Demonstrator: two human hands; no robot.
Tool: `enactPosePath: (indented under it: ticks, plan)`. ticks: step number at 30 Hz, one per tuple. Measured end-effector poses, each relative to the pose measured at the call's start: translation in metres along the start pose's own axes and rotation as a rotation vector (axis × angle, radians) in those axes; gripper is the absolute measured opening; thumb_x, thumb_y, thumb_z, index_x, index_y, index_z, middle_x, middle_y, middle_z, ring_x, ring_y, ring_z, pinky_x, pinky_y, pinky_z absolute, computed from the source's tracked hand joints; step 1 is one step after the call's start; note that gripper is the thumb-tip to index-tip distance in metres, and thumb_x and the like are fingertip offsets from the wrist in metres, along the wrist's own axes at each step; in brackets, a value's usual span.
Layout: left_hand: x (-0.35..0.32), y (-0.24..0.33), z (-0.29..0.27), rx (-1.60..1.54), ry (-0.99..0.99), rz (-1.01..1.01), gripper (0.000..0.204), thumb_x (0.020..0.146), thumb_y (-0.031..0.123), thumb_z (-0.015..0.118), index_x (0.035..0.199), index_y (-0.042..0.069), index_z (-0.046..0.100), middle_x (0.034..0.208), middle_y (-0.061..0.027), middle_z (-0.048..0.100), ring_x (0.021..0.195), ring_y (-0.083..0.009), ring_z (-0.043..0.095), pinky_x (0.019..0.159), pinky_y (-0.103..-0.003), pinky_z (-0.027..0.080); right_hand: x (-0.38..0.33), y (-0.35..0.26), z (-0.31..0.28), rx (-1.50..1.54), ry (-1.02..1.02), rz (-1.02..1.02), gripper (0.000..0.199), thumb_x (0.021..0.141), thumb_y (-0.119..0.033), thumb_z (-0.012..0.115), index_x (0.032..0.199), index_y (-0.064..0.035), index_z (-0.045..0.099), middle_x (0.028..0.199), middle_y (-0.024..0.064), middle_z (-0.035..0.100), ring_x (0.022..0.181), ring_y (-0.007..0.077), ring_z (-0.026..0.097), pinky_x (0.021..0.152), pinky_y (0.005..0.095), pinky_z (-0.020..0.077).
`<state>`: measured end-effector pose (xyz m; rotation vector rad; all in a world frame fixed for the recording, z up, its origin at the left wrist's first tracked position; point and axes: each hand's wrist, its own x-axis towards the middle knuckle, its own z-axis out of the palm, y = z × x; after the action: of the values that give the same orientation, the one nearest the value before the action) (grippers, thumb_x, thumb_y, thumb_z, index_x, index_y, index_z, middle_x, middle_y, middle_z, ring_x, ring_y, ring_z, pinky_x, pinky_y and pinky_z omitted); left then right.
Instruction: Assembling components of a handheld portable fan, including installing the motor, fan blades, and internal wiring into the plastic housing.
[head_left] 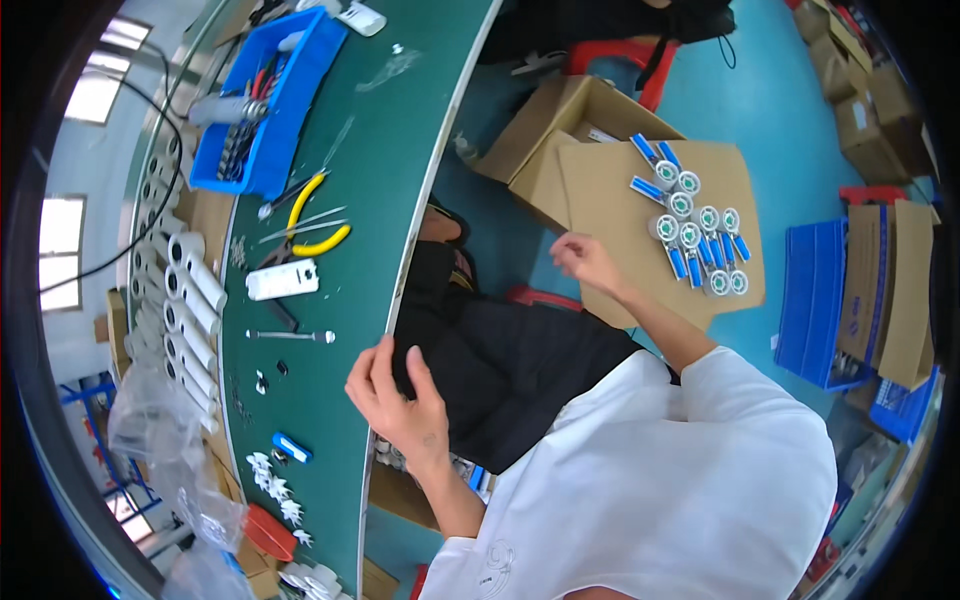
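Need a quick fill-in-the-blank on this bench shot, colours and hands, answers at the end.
1. The pliers on the green tabletop have ____ handles.
2. The bin holding tools is ____.
3. The right hand is near a flat brown ____ sheet bearing white round parts.
4. The hand by the tabletop's edge is the person's ____ one.

Missing words: yellow; blue; cardboard; left.

Room lies between pliers and table edge; farther left, bags seemingly obstruct.
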<state>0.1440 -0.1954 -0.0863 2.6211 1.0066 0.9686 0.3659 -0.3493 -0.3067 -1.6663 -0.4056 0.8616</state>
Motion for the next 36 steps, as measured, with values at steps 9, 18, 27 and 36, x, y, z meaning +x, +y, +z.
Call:
enactPosePath:
  ticks: [9, 18, 27, 36]
  plan:
    - [0.018, -0.006, 0.027, 0.065, 0.09, 0.01, 0.022, 0.081, 0.003, 0.072, 0.102, 0.002, 0.067, 0.092, -0.0103, 0.059, 0.078, -0.0215, 0.058, 0.062, -0.031, 0.044, -0.008, 0.174, 0.001, -0.035, 0.032, 0.523, 0.019, 0.084, -0.012, 0.052, 0.086, 0.0016, 0.066, 0.075, 0.01, 0.067, 0.059, 0.0174, 0.064, 0.052, 0.0315, 0.0531]
    - [0.02, -0.005, 0.021, 0.038, 0.103, -0.01, 0.023, 0.075, 0.002, 0.073, 0.097, 0.006, 0.07, 0.088, -0.0108, 0.06, 0.075, -0.0269, 0.06, 0.068, -0.035, 0.048, -0.014, 0.149, 0.004, -0.023, -0.089, 0.54, 0.026, 0.091, -0.023, 0.054, 0.099, -0.0044, 0.07, 0.079, 0.0099, 0.069, 0.067, 0.016, 0.064, 0.061, 0.0306, 0.0522]
    - [0.019, -0.022, -0.017, -0.225, 0.054, -0.203, 0.022, 0.083, 0.001, 0.066, 0.104, 0.002, 0.067, 0.097, -0.0137, 0.062, 0.081, -0.0244, 0.061, 0.067, -0.032, 0.049, -0.031, 0.148, -0.089, 0.196, 0.266, 0.429, 0.041, 0.098, -0.033, 0.044, 0.106, 0.0044, 0.059, 0.076, 0.0147, 0.068, 0.059, 0.0186, 0.065, 0.053, 0.0291, 0.0527]
    - [0.091, -0.06, -0.028, 0.157, -0.162, 0.077, 0.035, 0.083, -0.001, 0.063, 0.117, 0.003, 0.06, 0.115, -0.0172, 0.058, 0.107, -0.0345, 0.055, 0.093, -0.042, 0.045, -0.147, 0.192, -0.146, -0.055, 0.579, 0.468, 0.024, 0.093, -0.022, 0.051, 0.096, -0.0005, 0.061, 0.067, 0.0107, 0.063, 0.051, 0.0155, 0.059, 0.042, 0.0259, 0.0457]
